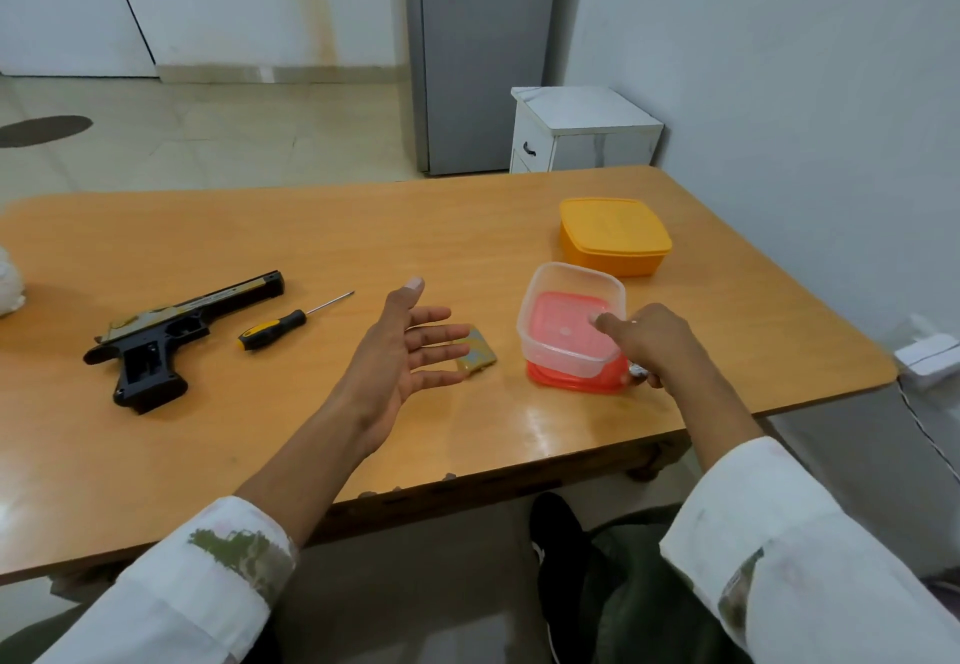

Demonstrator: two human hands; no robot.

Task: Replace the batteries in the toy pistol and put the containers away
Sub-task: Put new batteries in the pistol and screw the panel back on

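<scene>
White sleeves [197, 585] nearest. Left hand [410, 346] open, palm sideways, over gold cover [478, 351]. Right hand [649, 341] curled round shiny piece [639, 371], likely battery; forefinger over clear container [566, 294] rim, 2 o'clock. Best steady container, then drop. Toy pistol [171, 331] at 9 o'clock. Glossy wooden table [363, 232]; white cabinet [582, 128] at 12 o'clock.

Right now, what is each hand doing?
Left hand: open, holding nothing.
Right hand: fingers curled round a small shiny thing, thumb at the tub.
</scene>
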